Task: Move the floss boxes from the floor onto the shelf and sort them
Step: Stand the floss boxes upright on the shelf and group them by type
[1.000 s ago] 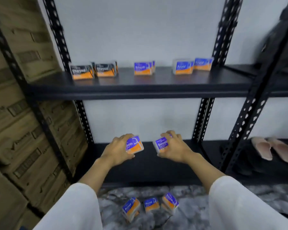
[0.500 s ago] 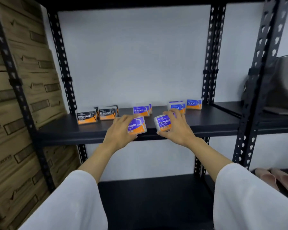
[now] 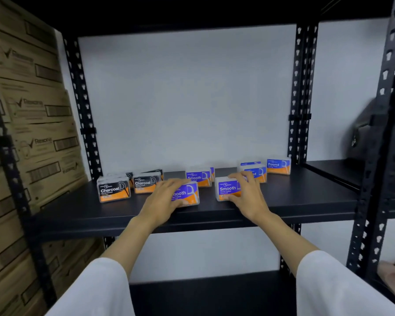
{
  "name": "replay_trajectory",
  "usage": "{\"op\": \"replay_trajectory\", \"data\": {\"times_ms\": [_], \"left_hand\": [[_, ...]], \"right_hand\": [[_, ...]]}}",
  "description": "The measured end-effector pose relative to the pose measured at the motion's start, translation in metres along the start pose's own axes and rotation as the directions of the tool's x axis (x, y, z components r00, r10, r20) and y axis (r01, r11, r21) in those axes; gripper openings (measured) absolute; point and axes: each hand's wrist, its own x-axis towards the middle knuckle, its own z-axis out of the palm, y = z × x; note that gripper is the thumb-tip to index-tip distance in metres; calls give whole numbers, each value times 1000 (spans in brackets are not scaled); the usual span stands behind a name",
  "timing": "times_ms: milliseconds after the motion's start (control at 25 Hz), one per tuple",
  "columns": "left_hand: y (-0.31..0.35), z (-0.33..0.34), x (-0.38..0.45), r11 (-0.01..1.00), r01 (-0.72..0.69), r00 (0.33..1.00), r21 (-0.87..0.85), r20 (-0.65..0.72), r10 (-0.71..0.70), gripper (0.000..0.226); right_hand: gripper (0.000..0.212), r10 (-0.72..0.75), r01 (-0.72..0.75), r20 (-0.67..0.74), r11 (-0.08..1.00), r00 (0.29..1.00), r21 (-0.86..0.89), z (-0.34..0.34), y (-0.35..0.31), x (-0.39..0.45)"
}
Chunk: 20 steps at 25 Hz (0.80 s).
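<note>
The black metal shelf (image 3: 306,201) carries the clear plastic floss boxes in groups: black-and-orange "Charcoal" boxes (image 3: 113,190) at far left, a purple-and-orange "Smooth" box (image 3: 197,177) in the middle, "Round" boxes (image 3: 278,166) at right. The brown cartons (image 3: 32,144) on the left read "Rexona". The left hand (image 3: 163,201) grips one "Smooth Dental Flosser" box (image 3: 187,193), and the right hand (image 3: 249,197) grips another (image 3: 226,189). Both boxes stand upright on the shelf, long side across, just near of the middle "Smooth" box, so I think a short push far joins them.

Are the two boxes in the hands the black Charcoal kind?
No, the left hand and right hand each hold a purple Smooth box.
</note>
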Motion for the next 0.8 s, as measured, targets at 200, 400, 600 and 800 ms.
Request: {"op": "replay_trajectory", "data": {"times_ms": [200,400,600,800], "left_hand": [[-18,10,15,1000,-5,997,9,-82,6,61],[-31,22,32,1000,22,994,19,-111,-19,61],[-34,31,47,981,75,981,180,-188,-40,60],[-36,36,57,968,104,979,230,-193,-60,61]], "right_hand": [[61,-10,10,5,999,1000,-51,12,5,19],[60,-21,25,28,986,999,-163,22,9,37],[62,-92,97,30,929,995,-358,28,10,52],[62,-101,106,35,919,994,-380,34,12,60]]}}
